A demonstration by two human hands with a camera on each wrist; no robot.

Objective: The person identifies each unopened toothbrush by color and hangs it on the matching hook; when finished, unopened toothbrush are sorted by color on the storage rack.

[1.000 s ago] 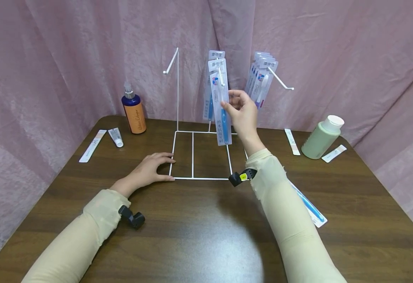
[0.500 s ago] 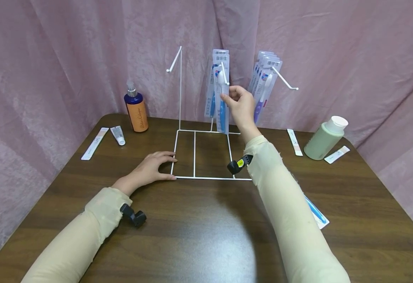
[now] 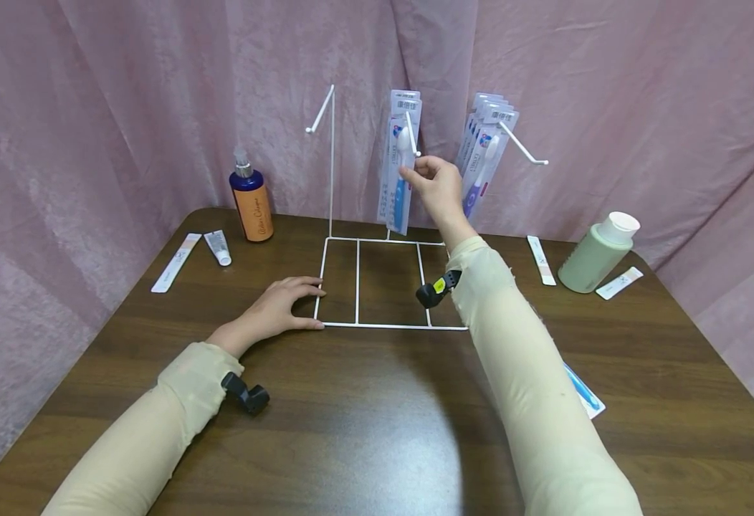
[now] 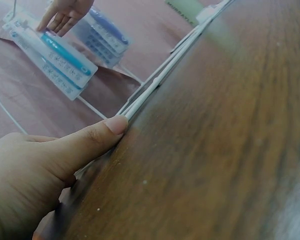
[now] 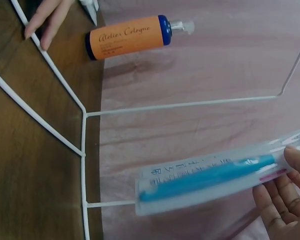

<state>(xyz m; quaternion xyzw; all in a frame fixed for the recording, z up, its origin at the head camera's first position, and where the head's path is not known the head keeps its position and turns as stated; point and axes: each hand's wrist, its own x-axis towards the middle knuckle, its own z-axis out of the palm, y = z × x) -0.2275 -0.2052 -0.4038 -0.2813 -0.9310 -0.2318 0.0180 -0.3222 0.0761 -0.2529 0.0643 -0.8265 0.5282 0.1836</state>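
Nearest on the brown table, a loose blue toothbrush pack shows only its end past the right sleeve. Farther in, the left hand rests at the near left corner of the white wire rack, its fingers loose and spread — thumb at the corner, fingertips by the side rail — and it grasps nothing. Beyond it, raised above the rack's base, the right hand pinches the front blue pack by its right edge, the thumb on the near face and fingers curled behind. That pack lies just left of the right hand, its long axis close to upright with the lower end leaning slightly left, and the middle hook juts toward the person from its upper part. Of the 2 hands the right is plainly nearer to it; the left sits lower and well apart. Directly behind, 1 rear blue pack is mostly covered. To the right, several toothbrush packs, the foremost purple, hang on the right hook; the left hook stands opposite. Toward the table's far edge are a small tube, a blue bottle and a green bottle, then the pink curtain.
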